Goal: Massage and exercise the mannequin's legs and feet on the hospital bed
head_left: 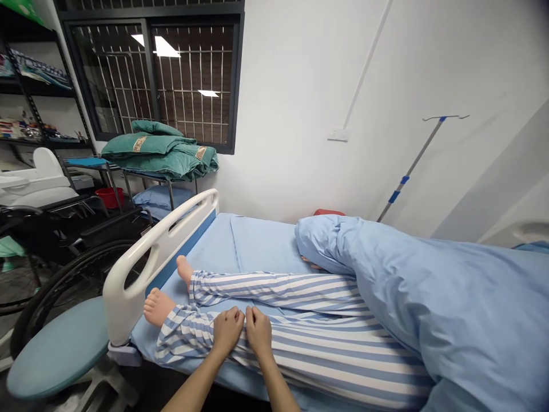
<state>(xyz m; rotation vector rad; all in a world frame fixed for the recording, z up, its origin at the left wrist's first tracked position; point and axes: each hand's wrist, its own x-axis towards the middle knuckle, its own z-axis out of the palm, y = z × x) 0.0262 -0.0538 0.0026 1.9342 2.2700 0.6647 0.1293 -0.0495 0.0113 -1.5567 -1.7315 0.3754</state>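
Side by side, my left hand (229,329) and my right hand (258,331) are closed on the near leg of the blue-and-white striped trousers (343,357), around the shin. Their knuckles almost touch, and the fingertips are hidden in the cloth. The trousers are on a figure lying on the bed, with a near bare foot (158,307) and a far bare foot (184,270) pointing up by the footboard. A light blue quilt (446,292) covers the upper part of the figure. Fingers of one of its hands (312,263) peek out below the quilt's edge.
A white footboard (160,246) closes the bed's left end. Beyond it stand a round blue stool (60,349) and a wheelchair (81,246). Green folded bedding (167,154) lies under the window. An IV pole (414,166) leans by the wall.
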